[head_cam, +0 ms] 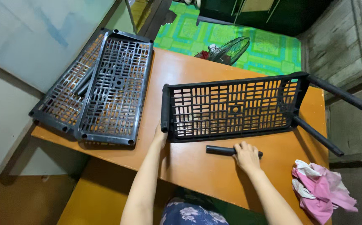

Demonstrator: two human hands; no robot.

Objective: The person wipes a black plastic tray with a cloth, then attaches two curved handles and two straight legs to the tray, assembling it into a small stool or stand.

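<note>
A: State the position of the right hand [246, 157].

B: It lies palm down on a short black tube [220, 151] that rests flat on the orange table [197, 166], just in front of the shelf [231, 107]. The fingers curl over the tube's right end; whether they fully close around it cannot be told. The left part of the tube sticks out clear of the hand.

A: And the left hand [161, 135]?

B: It is at the shelf's near left corner, touching the corner post socket. The fingers are mostly hidden behind the frame, so the grip cannot be confirmed.

A: Describe the shelf.

B: A black slotted plastic panel, standing on its long edge and tilted, near the table's middle. Two black legs [318, 135] are fitted at its right end and project to the right, past the table edge. The left end carries no legs.

A: What lies farther out?

B: Two more black slotted panels [116, 89] lie flat and overlapping at the table's left end, well apart from the hands. At least one loose tube sits on the far-left panel. A pink and white cloth [320, 191] is bunched at the table's near right corner. Beyond the table, a fan [230, 51] lies on a green patterned floor mat [268, 46].
</note>
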